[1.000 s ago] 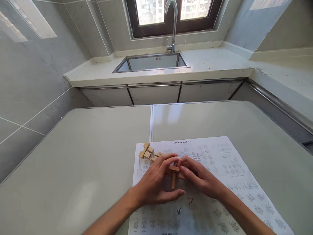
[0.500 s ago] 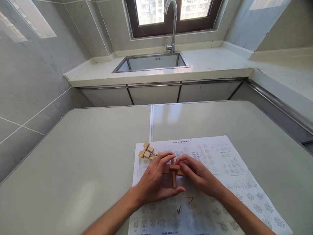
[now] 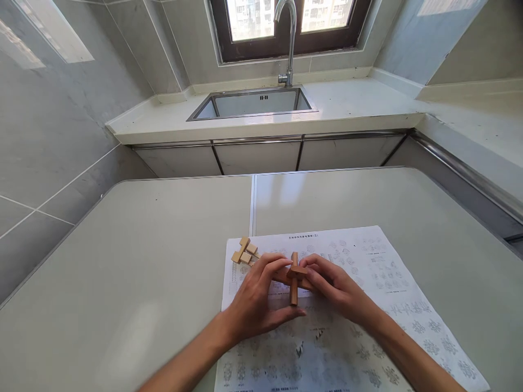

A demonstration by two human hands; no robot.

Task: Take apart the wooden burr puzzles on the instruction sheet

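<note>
Brown wooden puzzle pieces [image 3: 293, 294], joined crosswise, are held between my two hands above a printed sheet [image 3: 347, 348]. My left hand [image 3: 257, 299] grips the left side of the assembly, its fingers at the back and its thumb stretched out below. From the right, my right hand [image 3: 333, 283] pinches the right end between thumb and fingers. One bar stands roughly upright, crossed by others. Beyond my left fingers lie light wooden puzzle pieces [image 3: 245, 251], partly hidden by that hand.
The sheet, covered in small diagrams, lies on a pale table [image 3: 163, 245] with a seam. Behind the table is a counter [image 3: 347, 103] with a sink [image 3: 261, 113] and a tap [image 3: 291, 49] below a window.
The brown assembly has turned and tilted between my hands, and its upright bar now rises higher. My right hand has shifted slightly right.
</note>
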